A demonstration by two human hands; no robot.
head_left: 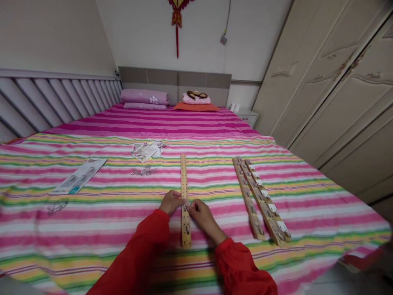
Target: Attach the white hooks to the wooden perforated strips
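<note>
A narrow wooden strip (184, 180) with rows of small holes lies lengthwise in front of me on the striped bed cover. A small metal hook on a clear backing (185, 208) sits on its lower part, between my hands. My left hand (170, 202) is closed at the strip's left edge, its thumb over the wood beside the hook. From the right, my right hand (200, 212) pinches at the hook's edge, its fingertips partly hiding the contact. Nearer me on the same strip is another metal hook (187, 228).
On the right lie wooden strips (248, 196) carrying several hooks, some with white backings (272, 207). Clear packets (144, 151) and loose hooks (144, 171) lie ahead to the left. Farther left are a hook package (81, 176) and a crumpled clear wrapper (57, 206).
</note>
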